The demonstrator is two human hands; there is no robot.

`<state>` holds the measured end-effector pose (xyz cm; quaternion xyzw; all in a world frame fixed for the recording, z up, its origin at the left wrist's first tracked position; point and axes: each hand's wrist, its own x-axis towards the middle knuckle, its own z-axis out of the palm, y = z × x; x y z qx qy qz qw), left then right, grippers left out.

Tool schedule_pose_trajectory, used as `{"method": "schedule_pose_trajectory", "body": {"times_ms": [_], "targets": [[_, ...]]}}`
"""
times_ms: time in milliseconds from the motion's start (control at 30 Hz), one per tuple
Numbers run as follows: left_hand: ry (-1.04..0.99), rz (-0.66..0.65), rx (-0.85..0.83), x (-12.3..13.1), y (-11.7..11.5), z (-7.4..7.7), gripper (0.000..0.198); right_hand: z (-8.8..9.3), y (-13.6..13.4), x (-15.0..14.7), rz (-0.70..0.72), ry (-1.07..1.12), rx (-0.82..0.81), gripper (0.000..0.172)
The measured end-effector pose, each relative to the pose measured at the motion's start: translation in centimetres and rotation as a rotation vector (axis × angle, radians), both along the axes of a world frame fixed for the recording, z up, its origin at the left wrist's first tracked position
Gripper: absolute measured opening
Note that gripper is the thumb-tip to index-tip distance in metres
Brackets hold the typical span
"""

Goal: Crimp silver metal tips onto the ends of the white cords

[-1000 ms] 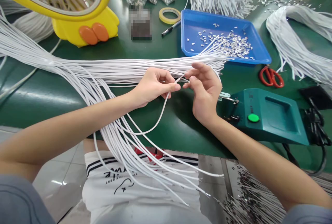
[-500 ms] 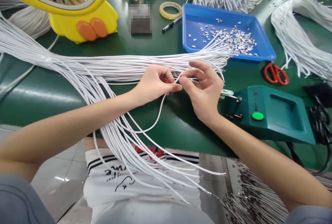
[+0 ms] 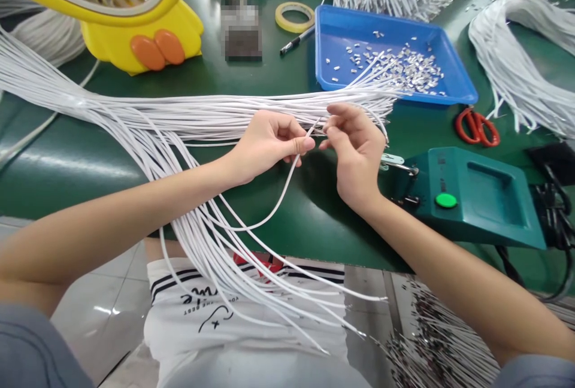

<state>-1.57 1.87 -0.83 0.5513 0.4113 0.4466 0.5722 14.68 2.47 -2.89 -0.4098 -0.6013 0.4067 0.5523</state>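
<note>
My left hand (image 3: 272, 142) pinches a single white wire (image 3: 284, 191) between thumb and fingers, close to the wire's end. That end points up and to the right, past the fingertips. Just right of it is my right hand (image 3: 358, 163), its thumb and forefinger closed together; whatever is between them is too small to make out. The held wire curves down into a fan of white wires (image 3: 197, 250), which droops over the table edge onto my lap. Behind both hands a thick bundle of white wires (image 3: 188, 114) lies across the table, its ends reaching the blue tray (image 3: 320, 52).
Small metal pieces (image 3: 415, 70) lie in the tray. To the right are red-handled scissors (image 3: 477, 127) and a green machine (image 3: 485, 196) with cables. A yellow fan (image 3: 179, 23), tape roll (image 3: 294, 17) and pen (image 3: 294, 42) stand or lie farther back. More wires (image 3: 516, 64) lie far right.
My right fingertips have drawn back slightly to the right, away from the left hand's fingertips. More of the wire's end now shows. The left hand keeps its pinch on the wire.
</note>
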Motion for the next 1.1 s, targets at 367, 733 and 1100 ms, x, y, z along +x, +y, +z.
{"method": "schedule_pose_trajectory", "body": {"times_ms": [367, 733, 1100], "targets": [[0.042, -0.003, 0.015, -0.07, -0.07, -0.04, 0.038, 0.17, 0.30, 0.00, 0.129, 0.027, -0.039, 0.022], [-0.044, -0.028, -0.043, 0.05, -0.15, 0.20, 0.044, 0.66, 0.12, -0.22, 0.325, 0.244, -0.305, 0.016], [-0.023, -0.071, 0.001, -0.08, -0.02, 0.12, 0.042, 0.19, 0.16, 0.36, 0.235, 0.092, -0.049, 0.021]]}}
